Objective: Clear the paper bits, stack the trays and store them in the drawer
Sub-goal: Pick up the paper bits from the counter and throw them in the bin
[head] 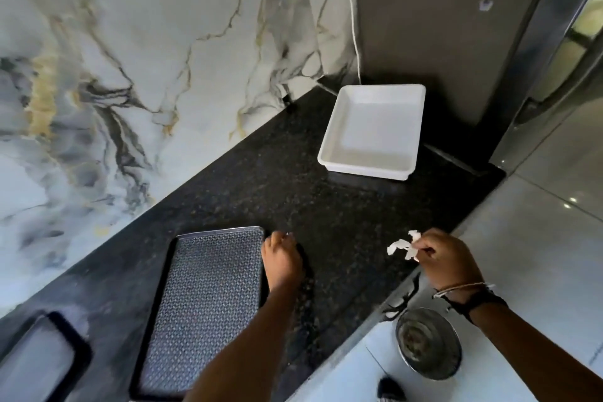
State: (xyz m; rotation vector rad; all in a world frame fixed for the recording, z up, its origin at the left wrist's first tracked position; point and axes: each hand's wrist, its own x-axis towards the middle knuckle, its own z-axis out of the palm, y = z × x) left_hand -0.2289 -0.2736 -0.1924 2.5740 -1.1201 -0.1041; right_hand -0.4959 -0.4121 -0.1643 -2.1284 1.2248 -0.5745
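Observation:
A deep white plastic tray (372, 130) stands at the far right of the black granite counter (310, 206), with nothing in it. A flat metal tray with an embossed pattern (202, 303) lies near me on the left. My left hand (282, 259) rests closed on the counter just beside that tray's right edge, a tiny white bit showing at its fingertips. My right hand (447, 258) hovers at the counter's front edge, pinching crumpled white paper bits (403, 246).
A dark-rimmed tray (36, 359) sits at the lower left corner. A round steel bin (427, 343) stands on the floor below my right hand. A steel fridge (489, 42) closes off the counter's right end; a marble wall runs behind.

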